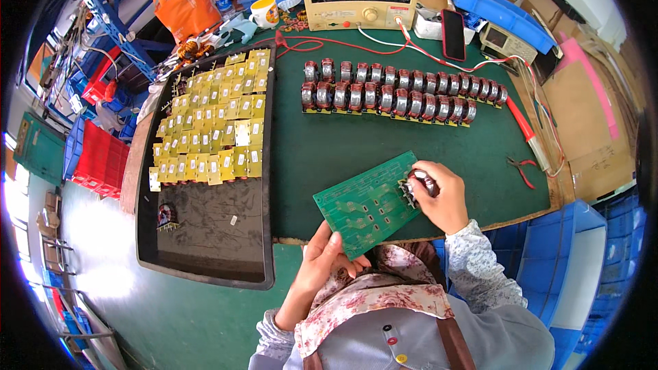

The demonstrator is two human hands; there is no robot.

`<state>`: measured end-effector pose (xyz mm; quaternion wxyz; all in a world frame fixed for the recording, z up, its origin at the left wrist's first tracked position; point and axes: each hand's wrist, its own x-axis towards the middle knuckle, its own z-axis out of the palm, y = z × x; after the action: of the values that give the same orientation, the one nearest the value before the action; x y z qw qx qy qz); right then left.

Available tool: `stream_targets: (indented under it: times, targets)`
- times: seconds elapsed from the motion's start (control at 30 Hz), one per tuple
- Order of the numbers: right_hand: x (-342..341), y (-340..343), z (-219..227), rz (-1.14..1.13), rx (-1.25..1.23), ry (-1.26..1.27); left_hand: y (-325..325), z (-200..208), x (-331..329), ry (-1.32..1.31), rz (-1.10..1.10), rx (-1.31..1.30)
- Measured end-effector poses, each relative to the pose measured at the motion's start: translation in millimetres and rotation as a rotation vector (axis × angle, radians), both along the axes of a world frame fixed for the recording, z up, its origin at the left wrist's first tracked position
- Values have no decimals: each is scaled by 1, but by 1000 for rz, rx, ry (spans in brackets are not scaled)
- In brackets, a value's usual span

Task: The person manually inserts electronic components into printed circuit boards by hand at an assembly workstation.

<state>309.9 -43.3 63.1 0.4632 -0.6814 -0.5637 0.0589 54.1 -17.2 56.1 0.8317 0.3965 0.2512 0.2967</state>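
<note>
My left hand [321,255] grips a green printed circuit board [349,209] by its near left corner, thumb on top and fingers beneath. The board is tilted above the near edge of the green table. In my right hand [445,199], the thumb and fingers close around a dark red ring-shaped coil [426,179] on a small base. This coil is at the board's right end; whether its base touches the board or is just above it I cannot tell. Two rows of similar wound coils [385,99] stand farther back on the table.
To the left, a black tray [205,250] holds many yellow boards [212,130] with white labels and one loose coil [166,216]. A bench power supply [360,5], phone [453,35] and yellow mug [264,12] stand behind. Red-handled pliers [525,172] and a red probe [524,127] lie right.
</note>
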Motion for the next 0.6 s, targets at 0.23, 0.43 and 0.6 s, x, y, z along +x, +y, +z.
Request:
stream_targets:
  times: [0.23, 0.43, 0.6]
  targets:
    - [11, 5, 23, 226, -230, 86, 8, 11, 6, 15, -68, 79]
    - [5, 3, 13, 111, -219, -205, 10, 21, 13, 12, -91, 116]
    - [32, 1, -16, 553, -269, 424, 15, 3, 15, 79, 16, 197]
